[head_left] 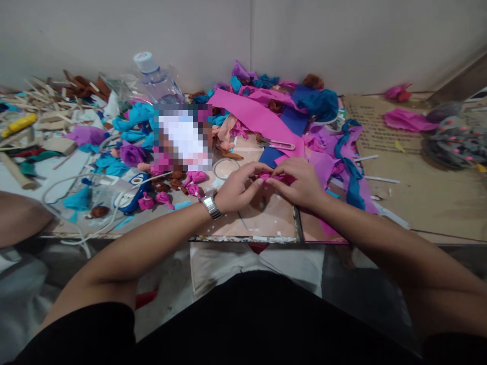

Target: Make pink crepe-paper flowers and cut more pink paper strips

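The left hand (238, 188) and right hand (300, 183) are pinching a small crumpled magenta crepe-paper piece (273, 177) between curled fingertips, just above the pale wooden bench (266, 218) near its front edge. The piece is looking only half shaped, I judge, while several twisted pink paper buds (192, 182) are lying finished to the left. A long magenta paper strip (258, 116) is lying uncut behind, beside metal scissors (276, 144); a white cable (114, 208) is crowding the left.

A silver metal-link wristwatch (211, 205) with a rectangular case circles the wrist just behind the left hand (238, 190). Behind both that hand and the right hand (300, 187), the forearms are uncovered up to short black sleeves (87, 332). These belong to a plain black top (251, 314).
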`<action>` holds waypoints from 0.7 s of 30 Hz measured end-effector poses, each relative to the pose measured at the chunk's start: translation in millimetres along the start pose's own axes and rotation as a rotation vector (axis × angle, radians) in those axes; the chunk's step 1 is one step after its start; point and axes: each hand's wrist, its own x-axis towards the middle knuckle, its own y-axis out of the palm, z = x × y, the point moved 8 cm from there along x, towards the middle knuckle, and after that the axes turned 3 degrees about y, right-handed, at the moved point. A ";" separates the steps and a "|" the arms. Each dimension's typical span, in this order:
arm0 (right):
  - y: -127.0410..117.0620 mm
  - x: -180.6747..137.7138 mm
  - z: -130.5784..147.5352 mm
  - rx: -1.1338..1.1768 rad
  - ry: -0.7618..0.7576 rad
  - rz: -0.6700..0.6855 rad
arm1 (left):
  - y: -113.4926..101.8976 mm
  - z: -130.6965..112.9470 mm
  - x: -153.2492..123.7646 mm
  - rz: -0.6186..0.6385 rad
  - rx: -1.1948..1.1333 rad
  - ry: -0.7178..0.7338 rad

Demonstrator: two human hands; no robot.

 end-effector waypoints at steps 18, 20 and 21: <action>-3.9 -1.1 1.2 0.020 0.006 -0.007 | -4.5 13.2 2.4 -0.034 -0.117 -0.052; -5.7 -1.0 4.3 0.022 0.000 -0.013 | -4.0 18.2 1.1 -0.052 -0.183 -0.094; -6.3 -0.9 5.4 0.018 -0.002 -0.015 | -3.4 19.7 0.7 -0.056 -0.204 -0.108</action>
